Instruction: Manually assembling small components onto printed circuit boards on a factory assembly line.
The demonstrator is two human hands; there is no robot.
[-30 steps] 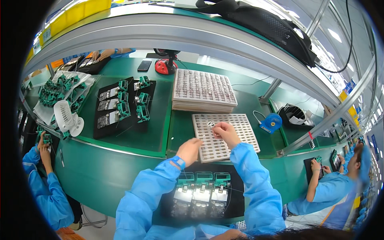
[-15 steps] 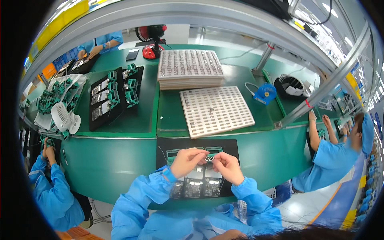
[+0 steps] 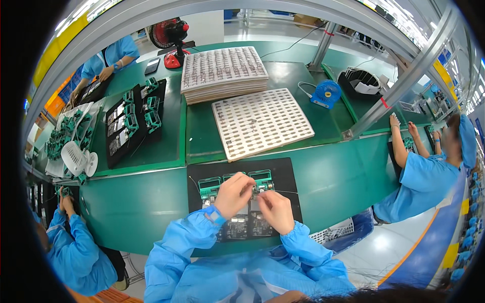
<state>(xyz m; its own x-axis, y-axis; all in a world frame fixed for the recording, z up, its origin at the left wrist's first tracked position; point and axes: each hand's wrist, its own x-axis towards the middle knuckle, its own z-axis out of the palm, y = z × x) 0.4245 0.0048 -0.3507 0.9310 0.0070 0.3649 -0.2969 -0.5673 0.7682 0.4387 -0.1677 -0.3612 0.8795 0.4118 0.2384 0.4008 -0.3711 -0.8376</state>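
My left hand point(image 3: 234, 194) is closed in a pinch over the middle of a black mat point(image 3: 290, 174). What its fingertips hold, if anything, is too small and hidden to make out. Close beside it, my right hand point(image 3: 276, 211) also has its fingers pinched together, low over the right-hand unit. Under and between the hands lie several dark circuit boards point(image 3: 236, 227) with silver parts, joined to green plastic frames point(image 3: 260, 175) along the mat's far side. A thin wire runs rightward from near my right fingertips. My hands cover part of the middle unit.
Beyond the mat lies a white tray point(image 3: 262, 126) of small parts, with a tray stack point(image 3: 225, 70) behind. A blue fan point(image 3: 326, 94) stands right; a white fan point(image 3: 75, 157) and another mat of units point(image 3: 124, 121) are left. Co-workers sit at both sides; a metal post point(image 3: 376, 113) rises right.
A small pale piece with two openings showed between my fingertips before; now it cannot be made out. My hands have drawn slightly apart and sit over the units. The whole view has shifted.
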